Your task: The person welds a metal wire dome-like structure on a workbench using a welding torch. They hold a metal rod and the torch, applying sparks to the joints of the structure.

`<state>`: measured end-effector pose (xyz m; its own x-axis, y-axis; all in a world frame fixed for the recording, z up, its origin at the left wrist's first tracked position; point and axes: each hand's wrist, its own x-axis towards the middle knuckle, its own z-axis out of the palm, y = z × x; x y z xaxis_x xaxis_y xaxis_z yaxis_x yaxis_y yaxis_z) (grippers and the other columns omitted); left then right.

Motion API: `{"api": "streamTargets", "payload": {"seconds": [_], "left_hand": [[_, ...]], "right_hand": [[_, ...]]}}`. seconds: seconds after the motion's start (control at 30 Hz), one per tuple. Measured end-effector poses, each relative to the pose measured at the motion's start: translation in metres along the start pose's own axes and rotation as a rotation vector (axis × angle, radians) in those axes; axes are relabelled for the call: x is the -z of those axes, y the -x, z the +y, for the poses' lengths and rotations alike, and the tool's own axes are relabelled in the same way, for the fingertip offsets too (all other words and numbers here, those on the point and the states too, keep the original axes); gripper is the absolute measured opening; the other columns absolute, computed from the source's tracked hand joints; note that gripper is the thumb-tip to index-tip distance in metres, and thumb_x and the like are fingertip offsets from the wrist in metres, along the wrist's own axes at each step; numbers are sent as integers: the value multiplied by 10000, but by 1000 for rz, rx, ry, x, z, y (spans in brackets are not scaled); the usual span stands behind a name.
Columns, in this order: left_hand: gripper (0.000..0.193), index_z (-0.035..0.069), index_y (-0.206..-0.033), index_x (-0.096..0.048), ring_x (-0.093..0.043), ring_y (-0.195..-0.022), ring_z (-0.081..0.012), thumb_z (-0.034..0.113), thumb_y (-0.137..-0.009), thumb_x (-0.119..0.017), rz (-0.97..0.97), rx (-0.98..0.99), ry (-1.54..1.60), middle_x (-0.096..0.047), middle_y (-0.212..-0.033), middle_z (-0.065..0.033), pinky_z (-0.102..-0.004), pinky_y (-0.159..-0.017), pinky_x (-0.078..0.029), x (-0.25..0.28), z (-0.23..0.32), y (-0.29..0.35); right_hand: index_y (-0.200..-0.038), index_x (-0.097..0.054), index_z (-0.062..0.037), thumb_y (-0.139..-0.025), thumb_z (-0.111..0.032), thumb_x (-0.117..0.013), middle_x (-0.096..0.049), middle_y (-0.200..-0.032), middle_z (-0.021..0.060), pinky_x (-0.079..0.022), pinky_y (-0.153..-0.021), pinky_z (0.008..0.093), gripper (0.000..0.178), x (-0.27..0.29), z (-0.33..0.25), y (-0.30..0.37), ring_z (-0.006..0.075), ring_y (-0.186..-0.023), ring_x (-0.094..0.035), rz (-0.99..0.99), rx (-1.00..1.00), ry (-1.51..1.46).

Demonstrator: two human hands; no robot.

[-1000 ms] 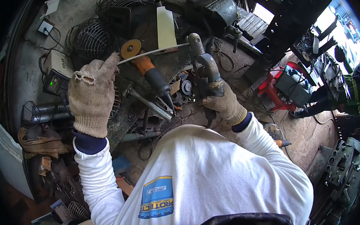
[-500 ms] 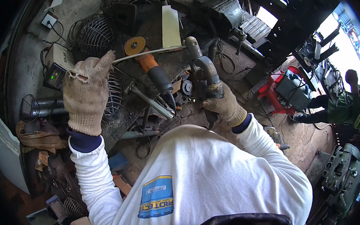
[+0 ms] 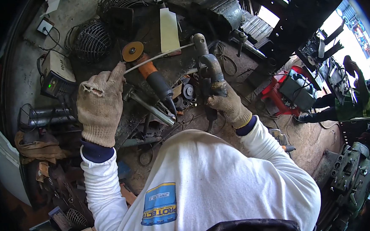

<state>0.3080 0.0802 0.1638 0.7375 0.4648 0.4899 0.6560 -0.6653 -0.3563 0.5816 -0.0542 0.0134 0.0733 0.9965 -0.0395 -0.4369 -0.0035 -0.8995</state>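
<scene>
My left hand (image 3: 99, 106), in a torn beige knit glove, pinches one end of a thin pale welding rod (image 3: 158, 58). The rod slants up to the right, across the front of an angle grinder (image 3: 155, 81) with an orange disc. Its far end meets the rounded, holed tip of a worn metal electrode holder (image 3: 209, 69). My right hand (image 3: 231, 104), also gloved, is closed around the lower part of that holder. A dark handle-like piece shows below it; the palm side of the grip is hidden.
A welding machine (image 3: 57, 74) with a green light stands at left, near wire cages (image 3: 91, 38). Beyond the rod lie a pale flat bar (image 3: 169, 29) and a vise (image 3: 221, 11). A steel tube (image 3: 153, 109) lies nearer. At right are a red stand (image 3: 275, 95) and another person (image 3: 357, 98).
My left hand has moved right and slightly down, and the rod now slopes more steeply. My right hand stays closed on the holder. The person at right has moved an arm.
</scene>
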Motion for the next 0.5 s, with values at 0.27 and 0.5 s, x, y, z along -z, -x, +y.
{"api": "streamTargets", "payload": {"seconds": [0.27, 0.5], "left_hand": [[410, 162, -1312, -667, -672, -819, -270, 122, -904, -678, -49, 28, -14, -662, -929, -77, -404, -708, -554, 1, 13, -1], [391, 112, -1305, -658, -664, -799, -285, 100, -914, -665, -114, 46, 35, -651, -892, -88, -406, -715, -553, -3, 7, -1]], "right_hand": [[-1325, -572, 1, -746, -288, -849, -649, -1072, 43, -497, -829, 293, 704, -1, -5, -1, 141, -943, -602, 8, 39, -50], [-1494, -430, -39, -778, -178, -839, -608, -1210, 45, -494, -947, 316, 836, 15, 14, -1, 149, -1065, -580, -3, -22, 58]]}}
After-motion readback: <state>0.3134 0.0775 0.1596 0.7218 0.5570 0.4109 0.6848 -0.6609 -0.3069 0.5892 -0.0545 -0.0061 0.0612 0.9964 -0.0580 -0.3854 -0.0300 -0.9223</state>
